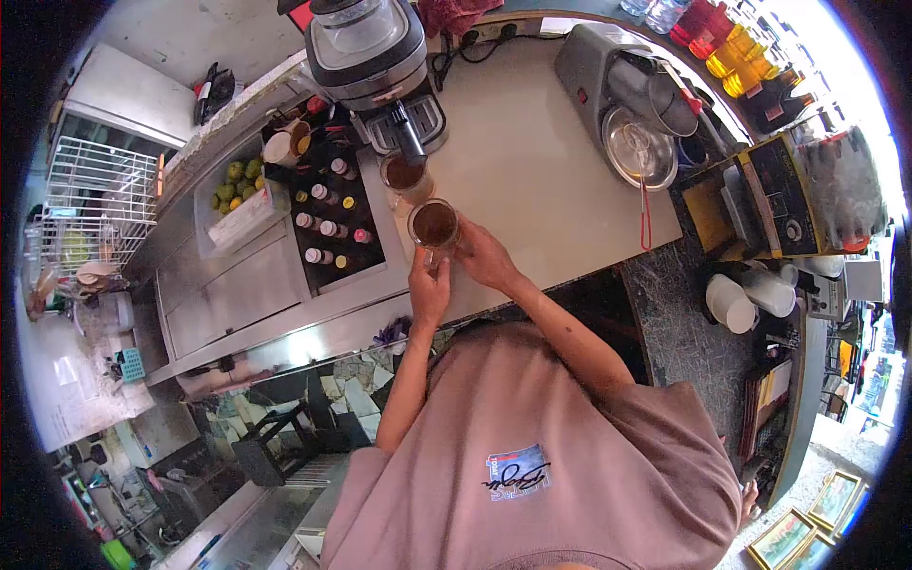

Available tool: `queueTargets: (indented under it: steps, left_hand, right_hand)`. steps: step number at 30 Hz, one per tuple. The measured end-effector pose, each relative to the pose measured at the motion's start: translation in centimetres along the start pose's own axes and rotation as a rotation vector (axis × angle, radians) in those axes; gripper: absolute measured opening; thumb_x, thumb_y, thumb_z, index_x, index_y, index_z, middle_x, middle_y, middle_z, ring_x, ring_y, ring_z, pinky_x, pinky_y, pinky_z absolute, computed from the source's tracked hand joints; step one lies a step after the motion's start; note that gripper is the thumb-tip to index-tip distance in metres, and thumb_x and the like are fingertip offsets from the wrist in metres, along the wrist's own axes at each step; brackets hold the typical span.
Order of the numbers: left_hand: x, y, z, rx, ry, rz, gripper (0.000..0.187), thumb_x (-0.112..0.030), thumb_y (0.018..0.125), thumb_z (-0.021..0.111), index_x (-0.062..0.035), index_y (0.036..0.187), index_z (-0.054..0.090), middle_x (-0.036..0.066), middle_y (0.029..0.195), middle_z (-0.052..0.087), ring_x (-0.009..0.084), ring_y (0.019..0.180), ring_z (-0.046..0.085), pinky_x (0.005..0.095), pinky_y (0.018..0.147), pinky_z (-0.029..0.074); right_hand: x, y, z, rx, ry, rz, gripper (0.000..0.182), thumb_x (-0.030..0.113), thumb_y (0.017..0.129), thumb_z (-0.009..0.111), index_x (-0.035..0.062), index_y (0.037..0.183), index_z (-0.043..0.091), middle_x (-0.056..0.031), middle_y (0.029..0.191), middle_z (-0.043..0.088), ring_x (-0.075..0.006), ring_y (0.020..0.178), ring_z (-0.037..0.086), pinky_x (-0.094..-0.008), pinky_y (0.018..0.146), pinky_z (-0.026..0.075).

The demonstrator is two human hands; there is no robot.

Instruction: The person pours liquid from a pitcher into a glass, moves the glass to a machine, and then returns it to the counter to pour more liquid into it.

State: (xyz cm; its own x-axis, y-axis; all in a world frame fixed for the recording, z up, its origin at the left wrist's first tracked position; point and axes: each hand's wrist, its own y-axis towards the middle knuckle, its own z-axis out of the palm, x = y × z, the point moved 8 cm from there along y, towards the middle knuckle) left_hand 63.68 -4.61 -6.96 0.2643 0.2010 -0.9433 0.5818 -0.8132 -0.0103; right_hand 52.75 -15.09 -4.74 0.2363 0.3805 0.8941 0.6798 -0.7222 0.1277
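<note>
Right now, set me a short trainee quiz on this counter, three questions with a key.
1. Multiple choice: which touches the clear glass mug with dark brown contents?
a) both the left hand and the right hand
b) the left hand only
c) the right hand only

2. True or false: the black-and-silver coffee machine stands to the left of the grey boxy appliance with the round metal bowl.

3. Fill in: counting the held mug, ___ clear glass vessels with brown contents show on or above the pale countertop.

Key: 1. a; 2. true; 3. two.
</note>
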Motion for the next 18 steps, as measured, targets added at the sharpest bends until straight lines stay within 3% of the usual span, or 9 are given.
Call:
queueTargets:
  steps: [3,6,8,11,12,14,15,17,18]
  left_hand:
    - [0.4,-0.3,-0.6,0.084,0.055,-0.067,0.064,-0.001,0.091,0.06,-0.0081,0.151,0.04,0.016,0.13,0.064,0.0247,0.113,0.066,0.0335,0.09,0.052]
    - [1.6,-0.4,-0.4,0.163,-0.188,-0.071,0.072,0.003,0.088,0.057,-0.0078,0.155,0.034,0.015,0.142,0.056,0.0248,0.123,0.06,0.0325,0.091,0.052]
    - [2.1,-0.7,-0.7,0.07,-0.234,-0.047,0.073,0.003,0.088,0.057,-0.0058,0.156,0.032,0.014,0.15,0.047,0.0237,0.127,0.055,0.0318,0.091,0.052]
    - [0.5,-1.6,-1.2,-0.008,-0.221,-0.068,0.069,0.002,0.089,0.057,-0.0034,0.154,0.034,0.014,0.149,0.045,0.0217,0.128,0.053,0.0337,0.091,0.052]
    - [0.2,-2.1,-1.3,-0.003,-0.22,-0.066,0.069,0.002,0.089,0.057,-0.0034,0.154,0.034,0.014,0.149,0.045,0.0217,0.128,0.053,0.0337,0.091,0.052]
    - [-0.2,-3.3,-2.1,-0.066,0.054,-0.052,0.055,0.001,0.09,0.058,-0.0013,0.144,0.045,0.014,0.132,0.058,0.0214,0.114,0.061,0.033,0.088,0.053]
    - [-0.3,-3.6,-2.2,-0.059,0.055,-0.048,0.055,0.001,0.09,0.058,-0.0013,0.144,0.045,0.014,0.132,0.058,0.0214,0.114,0.061,0.033,0.088,0.053]
    - [0.7,-4.2,-1.9,0.027,0.088,-0.173,0.037,-0.002,0.09,0.06,-0.0002,0.127,0.056,0.013,0.108,0.068,0.0199,0.098,0.067,0.0323,0.082,0.053]
    - [0.6,-4.6,-1.8,0.029,0.09,-0.17,0.037,-0.002,0.09,0.06,-0.0002,0.127,0.056,0.013,0.108,0.068,0.0199,0.098,0.067,0.0323,0.082,0.053]
  right_hand:
    - [0.5,-0.2,-0.1,0.016,-0.033,0.092,0.071,0.014,0.088,0.068,0.0047,0.151,0.037,-0.0192,0.139,0.057,-0.0362,0.129,0.054,-0.0454,0.105,0.046]
    - [-0.3,-0.2,0.2,0.013,-0.036,0.097,0.069,0.013,0.089,0.067,0.0049,0.151,0.038,-0.0192,0.14,0.056,-0.036,0.131,0.052,-0.045,0.107,0.045]
    - [-1.0,-0.5,0.2,0.001,-0.042,0.069,0.068,0.013,0.089,0.066,0.0051,0.151,0.038,-0.0193,0.141,0.056,-0.036,0.132,0.052,-0.0448,0.108,0.045]
    - [-0.6,-1.0,-0.4,-0.001,-0.024,0.066,0.069,0.011,0.088,0.066,0.0056,0.151,0.038,-0.0191,0.143,0.053,-0.036,0.132,0.052,-0.0439,0.109,0.045]
    - [-1.0,-1.2,-0.4,0.002,-0.003,0.105,0.069,0.009,0.089,0.067,0.0064,0.151,0.038,-0.0179,0.144,0.053,-0.0334,0.132,0.052,-0.0423,0.104,0.049]
    - [-1.7,-1.7,-0.8,-0.005,0.019,0.145,0.069,0.007,0.09,0.068,0.0072,0.152,0.037,-0.0166,0.144,0.053,-0.0307,0.132,0.053,-0.0406,0.098,0.052]
    - [-1.8,-2.0,-1.1,-0.02,0.027,0.131,0.067,0.006,0.09,0.067,0.0067,0.151,0.04,-0.016,0.144,0.054,-0.0288,0.131,0.054,-0.0388,0.096,0.054]
    - [-2.0,-2.5,-1.7,-0.039,0.036,0.118,0.064,0.005,0.091,0.067,0.0061,0.15,0.042,-0.0154,0.144,0.054,-0.0269,0.13,0.055,-0.0371,0.093,0.056]
    - [-2.1,-2.7,-2.0,-0.046,0.078,0.139,0.058,0.005,0.092,0.066,0.0051,0.146,0.046,-0.0156,0.142,0.056,-0.0266,0.128,0.057,-0.0363,0.092,0.056]
